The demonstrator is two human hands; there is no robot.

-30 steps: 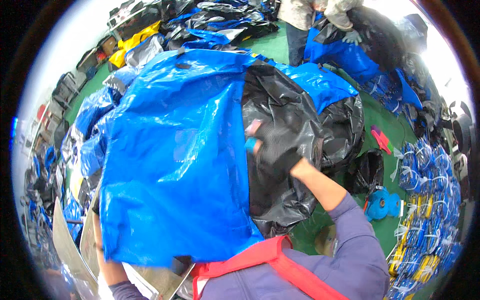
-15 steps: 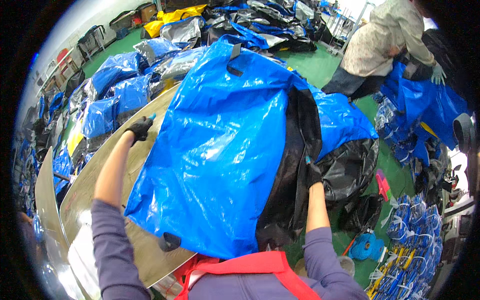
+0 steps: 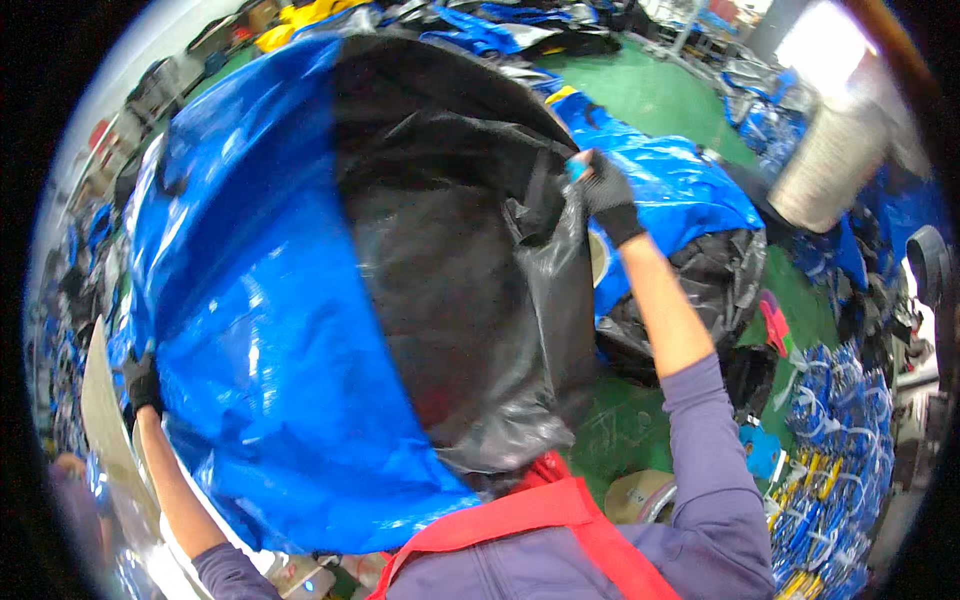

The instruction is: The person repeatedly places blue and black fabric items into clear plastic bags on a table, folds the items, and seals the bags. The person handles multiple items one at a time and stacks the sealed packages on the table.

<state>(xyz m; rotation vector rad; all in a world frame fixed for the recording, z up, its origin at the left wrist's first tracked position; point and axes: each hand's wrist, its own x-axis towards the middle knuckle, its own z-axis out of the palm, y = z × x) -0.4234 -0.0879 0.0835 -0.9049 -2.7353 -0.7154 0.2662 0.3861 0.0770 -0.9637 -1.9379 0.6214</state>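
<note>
A large blue and black plastic bag (image 3: 270,330) is spread in front of me, its blue part on the left and its wrinkled black part on the right. My right hand (image 3: 610,200), in a black glove with bare fingertips, pinches the bag's black edge and holds it raised. At the bag's left edge is my left hand (image 3: 142,382), gloved the same way, its fingers closed on the blue material and partly hidden. Most of the metal-topped table beneath is covered by the bag.
Another blue and black bag (image 3: 690,210) lies just beyond my right arm. Tied bundles of blue strips (image 3: 835,440) stand at the lower right, near a pink tool (image 3: 773,322) on the green floor (image 3: 640,95). A blurred co-worker (image 3: 835,165) is at the upper right.
The bag has shifted left and turned, showing much more black. My right hand has risen with its black edge. My left hand has moved down and left to the blue edge.
</note>
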